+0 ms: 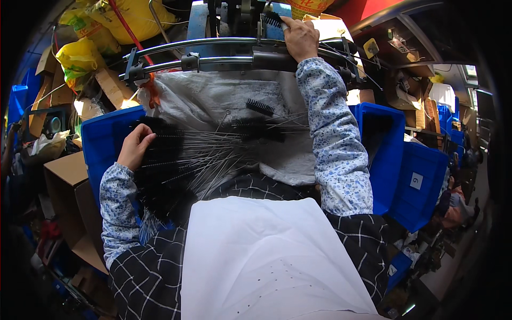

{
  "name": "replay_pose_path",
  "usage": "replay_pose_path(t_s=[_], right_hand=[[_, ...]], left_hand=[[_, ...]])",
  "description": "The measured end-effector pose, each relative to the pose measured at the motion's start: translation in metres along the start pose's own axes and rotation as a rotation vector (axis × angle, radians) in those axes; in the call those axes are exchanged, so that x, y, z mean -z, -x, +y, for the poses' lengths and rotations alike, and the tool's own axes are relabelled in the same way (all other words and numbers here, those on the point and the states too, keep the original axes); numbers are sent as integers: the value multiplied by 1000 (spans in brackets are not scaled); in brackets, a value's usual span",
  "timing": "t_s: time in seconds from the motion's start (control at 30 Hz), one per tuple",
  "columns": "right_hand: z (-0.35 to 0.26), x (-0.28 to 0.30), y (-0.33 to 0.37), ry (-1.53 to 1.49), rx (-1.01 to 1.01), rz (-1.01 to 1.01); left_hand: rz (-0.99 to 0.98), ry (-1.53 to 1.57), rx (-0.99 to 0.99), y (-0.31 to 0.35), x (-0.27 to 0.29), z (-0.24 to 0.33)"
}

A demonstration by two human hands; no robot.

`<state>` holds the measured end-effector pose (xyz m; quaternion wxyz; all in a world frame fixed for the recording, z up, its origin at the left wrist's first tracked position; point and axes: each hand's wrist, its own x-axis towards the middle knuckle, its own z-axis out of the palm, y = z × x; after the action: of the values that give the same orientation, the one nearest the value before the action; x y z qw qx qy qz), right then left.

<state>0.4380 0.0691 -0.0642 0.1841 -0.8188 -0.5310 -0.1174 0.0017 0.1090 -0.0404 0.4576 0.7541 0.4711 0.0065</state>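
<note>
Right hand (301,38) looks closed on the end of a black brush (271,20) up by the machine (198,24), so one's in progress. Left hand (136,146) is half curled against the brush pile (162,165), can't tell if it's pinching one. Pile's fat, so I'd say plenty left, no clue how many are done. Loose brush (260,106) sits on the sheet (213,88) between the hands. Rails (224,61) under the right wrist kinda block the way from the pile, blue bins (101,136) outside both hands

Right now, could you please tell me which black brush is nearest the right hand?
The topmost brush, beside the right hand; the other brushes lie lower, on the pale sheet or near the left hand.
</note>
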Motion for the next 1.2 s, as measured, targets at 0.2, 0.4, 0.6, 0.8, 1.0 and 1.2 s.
replay_pose_path(t_s=[0.2, 0.4, 0.6, 0.8, 1.0, 1.2], right_hand=[[22, -28, -14, 80, 106, 26], [19, -5, 0, 138, -24, 36], [27, 2, 11, -92, -169, 10], [7, -3, 9, -121, -167, 29], [-11, -5, 6, -131, -172, 20], [-30, -6, 3, -98, -186, -13]], left_hand=[[361, 325, -231, -6, 16, 6], [776, 660, -324, 11, 63, 18], [848, 746, -452, 17, 84, 30], [787, 795, -505, 19, 84, 29], [892, 844, -498, 30, 86, 33], [879, 851, -516, 34, 88, 25]])
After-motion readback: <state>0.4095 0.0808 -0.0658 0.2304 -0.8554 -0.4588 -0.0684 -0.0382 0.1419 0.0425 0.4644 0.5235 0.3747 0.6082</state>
